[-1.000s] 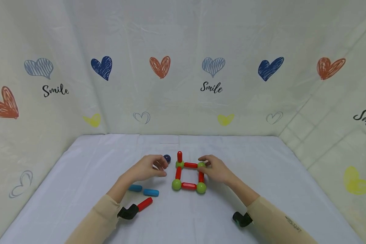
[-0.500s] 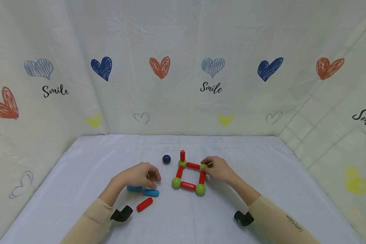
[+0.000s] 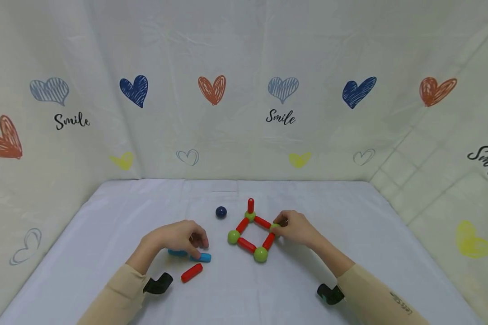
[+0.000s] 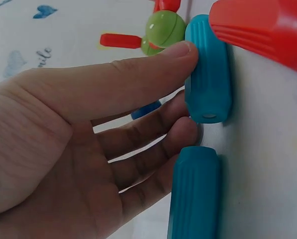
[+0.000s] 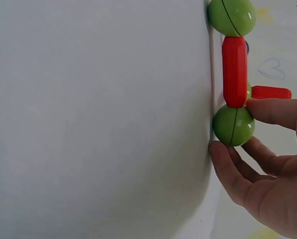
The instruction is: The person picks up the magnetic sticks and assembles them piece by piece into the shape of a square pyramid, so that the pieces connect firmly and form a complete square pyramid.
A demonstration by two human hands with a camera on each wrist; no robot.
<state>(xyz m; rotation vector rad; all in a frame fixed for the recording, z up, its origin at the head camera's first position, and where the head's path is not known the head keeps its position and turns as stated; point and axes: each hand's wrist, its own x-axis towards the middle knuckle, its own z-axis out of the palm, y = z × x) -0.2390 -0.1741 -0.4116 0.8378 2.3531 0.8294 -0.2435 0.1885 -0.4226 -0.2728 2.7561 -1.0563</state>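
A square frame of red rods (image 3: 246, 245) joined by green balls (image 3: 261, 254) lies on the table, turned cornerwise. One more red rod (image 3: 251, 205) stands upright on its far ball. My right hand (image 3: 296, 229) pinches the right corner ball (image 5: 233, 124) between thumb and fingers. My left hand (image 3: 178, 237) is over two blue rods on the left. Its thumb touches the nearer blue rod (image 4: 208, 69), which lies on the cloth. The fingers are bent beyond that rod and look apart from it. The other blue rod (image 4: 194, 194) is partly under the hand.
A loose red rod (image 3: 192, 273) lies in front of the blue rods. Behind the left hand sits a dark blue ball (image 3: 221, 212). White cloth covers the table (image 3: 293, 289), and a curtain with printed hearts (image 3: 244, 135) closes off the back.
My right hand has turned the frame from square-on to cornerwise and shifted slightly right. My left hand has moved left and toward me, away from the dark blue ball, down to the blue rods.
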